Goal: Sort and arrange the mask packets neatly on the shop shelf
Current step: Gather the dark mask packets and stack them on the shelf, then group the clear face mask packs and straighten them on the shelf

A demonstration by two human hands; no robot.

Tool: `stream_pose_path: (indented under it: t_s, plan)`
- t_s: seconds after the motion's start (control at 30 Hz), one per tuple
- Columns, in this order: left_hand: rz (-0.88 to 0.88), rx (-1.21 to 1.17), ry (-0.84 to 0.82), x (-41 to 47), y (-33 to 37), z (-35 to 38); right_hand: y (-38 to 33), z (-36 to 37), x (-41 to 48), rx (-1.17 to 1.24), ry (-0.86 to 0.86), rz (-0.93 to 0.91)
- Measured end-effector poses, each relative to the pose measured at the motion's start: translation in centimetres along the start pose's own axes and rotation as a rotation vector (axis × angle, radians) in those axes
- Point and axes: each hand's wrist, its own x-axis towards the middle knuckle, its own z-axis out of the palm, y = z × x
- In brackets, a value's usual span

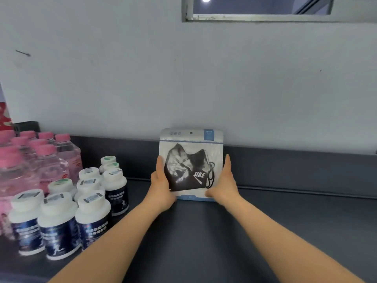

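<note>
Nearest to the camera, two bare forearms, reaching forward over the dark grey shelf (285,221) toward the pale wall (204,78). At their ends, the left hand (161,186) and the right hand (223,184), one on each side of a single mask packet (190,164).

Mask packet standing upright near the back of the shelf, bottom edge on the shelf surface, top part reaching above the raised dark back edge and in front of the wall. Whether touching the back edge or only close to it, not possible to tell. Inside the clear front, a black mask with white letters and black ear loops; a blue patch at the top right corner, a small hanging hole in the top strip, a blue band along the bottom.

Left hand pressed flat on the left edge of the packet, fingers straight and pointing up, thumb on the front. Right hand the same on the right edge, fingers extended upward, thumb low near the bottom corner. Both hands open, not curled, holding the packet between the palms.

To the left, well apart from the packet, a group of white-capped supplement bottles (91,211) with dark blue labels. Behind them, further left, pink-capped bottles (47,158) of clear pink liquid, closely packed. Above, in the wall, the lower part of a grey window frame (255,17).
</note>
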Motion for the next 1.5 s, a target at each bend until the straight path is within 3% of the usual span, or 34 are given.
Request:
stream_pose_path:
  t_s: [0.2, 0.5, 0.77, 0.93, 1.17, 1.5]
  plan:
    - [-0.066, 0.067, 0.028, -0.3, 0.9, 0.2, 0.1, -0.5, -0.6, -0.052, -0.042, 0.123]
    - [-0.172, 0.274, -0.122, -2.9, 2.8, -0.3, -0.7, -1.1, -2.7, -0.091, -0.081, 0.211]
    - [-0.168, 0.450, -0.142, -4.6, 1.9, -0.5, -1.5, -0.8, -4.8, -0.159, -0.085, 0.258]
    - [-0.105, 0.533, -0.074, -4.3, 1.0, -0.5, -1.7, -0.2, -4.9, -0.224, -0.055, 0.260]
    - [-0.104, 0.523, -0.035, -3.2, 0.7, -0.9, -1.7, 0.3, -4.5, -0.231, -0.038, 0.228]
    - [-0.126, 0.515, -0.216, -5.5, 2.0, -1.5, -2.3, -0.8, -6.6, -0.242, -0.111, 0.268]
